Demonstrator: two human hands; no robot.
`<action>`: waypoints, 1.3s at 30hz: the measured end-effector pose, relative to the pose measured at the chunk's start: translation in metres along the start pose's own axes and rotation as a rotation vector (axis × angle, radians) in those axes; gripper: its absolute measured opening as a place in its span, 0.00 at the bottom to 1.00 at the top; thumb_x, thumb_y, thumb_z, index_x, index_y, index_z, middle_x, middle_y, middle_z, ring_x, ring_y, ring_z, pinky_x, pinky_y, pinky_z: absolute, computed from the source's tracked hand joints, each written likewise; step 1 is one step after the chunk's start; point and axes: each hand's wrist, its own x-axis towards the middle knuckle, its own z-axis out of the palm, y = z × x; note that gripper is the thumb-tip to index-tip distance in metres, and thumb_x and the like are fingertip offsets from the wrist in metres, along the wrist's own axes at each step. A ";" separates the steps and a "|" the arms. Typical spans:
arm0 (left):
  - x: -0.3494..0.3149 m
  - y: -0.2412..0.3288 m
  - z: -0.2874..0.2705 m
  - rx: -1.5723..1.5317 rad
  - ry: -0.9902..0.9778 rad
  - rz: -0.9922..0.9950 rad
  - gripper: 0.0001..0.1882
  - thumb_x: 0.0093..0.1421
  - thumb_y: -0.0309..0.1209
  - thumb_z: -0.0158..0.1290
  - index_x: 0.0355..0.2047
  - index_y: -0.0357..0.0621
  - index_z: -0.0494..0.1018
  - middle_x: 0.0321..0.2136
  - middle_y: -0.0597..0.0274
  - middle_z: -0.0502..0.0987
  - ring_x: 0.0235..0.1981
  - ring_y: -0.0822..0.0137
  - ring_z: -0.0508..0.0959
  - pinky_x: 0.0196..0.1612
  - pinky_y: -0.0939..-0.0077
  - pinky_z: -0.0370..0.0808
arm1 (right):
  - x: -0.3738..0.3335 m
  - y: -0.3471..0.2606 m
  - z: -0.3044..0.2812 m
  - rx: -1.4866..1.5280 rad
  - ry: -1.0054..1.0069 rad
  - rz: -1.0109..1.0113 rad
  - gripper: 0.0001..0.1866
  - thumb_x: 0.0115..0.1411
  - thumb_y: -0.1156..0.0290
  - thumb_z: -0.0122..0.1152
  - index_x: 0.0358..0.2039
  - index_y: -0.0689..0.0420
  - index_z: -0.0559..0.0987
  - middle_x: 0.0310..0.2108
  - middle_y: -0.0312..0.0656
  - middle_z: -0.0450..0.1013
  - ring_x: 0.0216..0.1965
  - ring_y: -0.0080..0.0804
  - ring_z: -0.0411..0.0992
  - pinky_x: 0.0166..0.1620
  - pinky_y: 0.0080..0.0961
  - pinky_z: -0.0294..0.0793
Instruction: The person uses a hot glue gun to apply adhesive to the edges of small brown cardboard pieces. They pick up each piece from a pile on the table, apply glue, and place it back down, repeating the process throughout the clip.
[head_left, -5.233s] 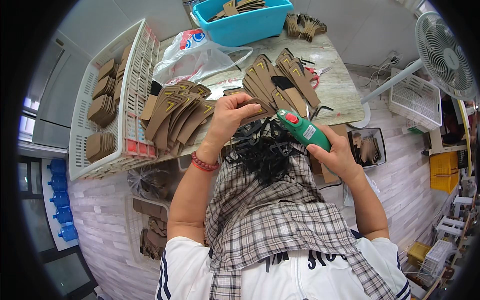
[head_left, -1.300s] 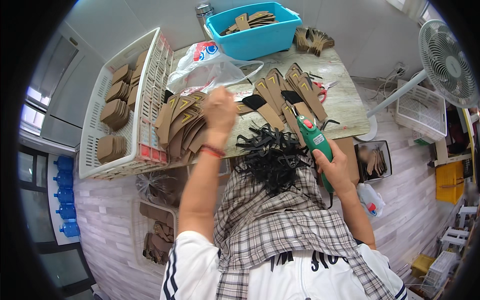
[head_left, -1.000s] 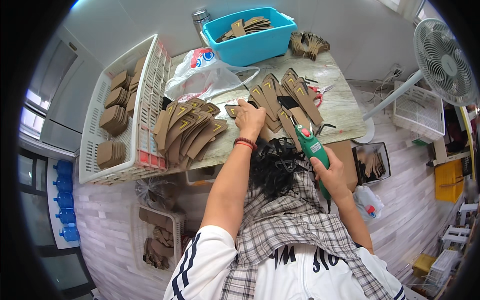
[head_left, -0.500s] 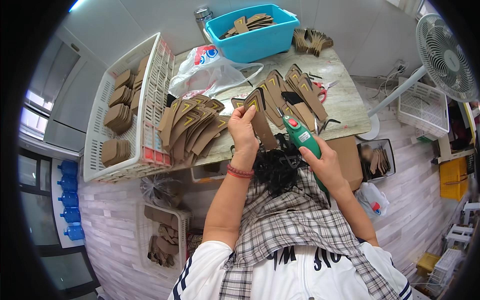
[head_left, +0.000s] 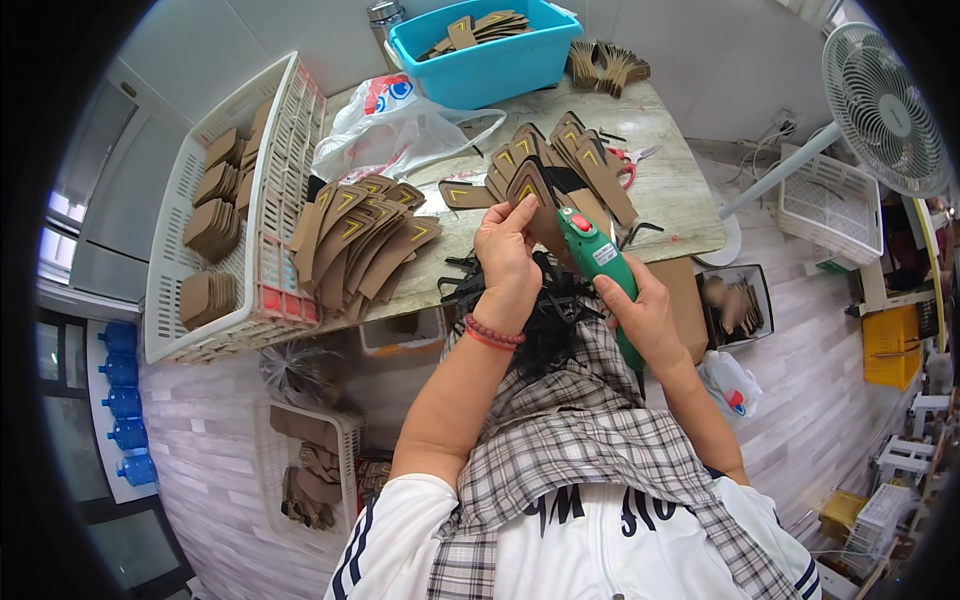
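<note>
My left hand (head_left: 507, 248) pinches a flat brown strap-shaped piece (head_left: 530, 186) with a dark border and a yellow V-shaped mark. My right hand (head_left: 645, 310) is wrapped round a green handheld electric tool (head_left: 603, 262) with a red button. The tool's front end is right beside the held piece; whether its tip touches cannot be made out. Beneath both hands, a tangle of black strip scraps (head_left: 548, 325) lies on my checked apron (head_left: 545, 460). Similar brown pieces (head_left: 606, 185) are fanned out just beyond, and another pile (head_left: 360, 235) lies to the left.
A white crate (head_left: 225, 335) with stacked brown pieces stands at the left. A blue tub (head_left: 490, 75), plastic bag (head_left: 385, 140) and metal flask (head_left: 385, 16) are at the table's back. Red-handled scissors (head_left: 629, 172) lie right. A fan (head_left: 885, 110) stands beyond the table.
The held piece has shifted and turned so that its lower part is less visible. My left hand sits slightly farther right and lower. The whole view has shifted a little.
</note>
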 end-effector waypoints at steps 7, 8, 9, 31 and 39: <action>-0.009 0.000 0.003 0.043 -0.020 -0.090 0.05 0.60 0.24 0.55 0.35 0.41 0.70 0.32 0.61 0.78 0.32 0.71 0.78 0.38 0.77 0.76 | 0.001 0.002 -0.001 0.003 0.028 -0.010 0.22 0.59 0.61 0.63 0.48 0.63 0.74 0.23 0.37 0.73 0.18 0.19 0.69 0.21 0.19 0.68; -0.010 0.000 0.003 0.048 -0.038 -0.105 0.04 0.60 0.24 0.55 0.34 0.41 0.70 0.32 0.62 0.79 0.32 0.71 0.78 0.38 0.77 0.75 | 0.001 0.002 -0.001 0.006 0.033 -0.020 0.22 0.59 0.61 0.63 0.48 0.63 0.74 0.23 0.37 0.73 0.18 0.19 0.69 0.21 0.19 0.68; -0.011 -0.001 0.003 0.048 -0.037 -0.112 0.04 0.60 0.25 0.55 0.34 0.42 0.71 0.32 0.62 0.79 0.32 0.72 0.78 0.38 0.78 0.75 | 0.001 0.002 -0.001 0.008 0.040 -0.026 0.22 0.59 0.61 0.63 0.48 0.63 0.74 0.23 0.37 0.73 0.18 0.19 0.68 0.21 0.19 0.68; -0.015 0.020 -0.012 0.262 -0.217 0.143 0.04 0.61 0.25 0.54 0.34 0.36 0.75 0.29 0.66 0.78 0.27 0.81 0.74 0.32 0.87 0.71 | 0.000 -0.008 -0.021 -0.049 -0.013 -0.068 0.21 0.57 0.65 0.64 0.48 0.61 0.73 0.20 0.34 0.72 0.18 0.17 0.68 0.22 0.19 0.68; -0.005 0.036 -0.014 0.412 -0.308 0.164 0.05 0.61 0.25 0.54 0.33 0.34 0.75 0.28 0.69 0.77 0.26 0.83 0.72 0.32 0.88 0.70 | 0.000 -0.005 -0.031 -0.195 -0.035 -0.135 0.23 0.56 0.63 0.65 0.48 0.62 0.73 0.26 0.43 0.75 0.27 0.27 0.74 0.32 0.25 0.73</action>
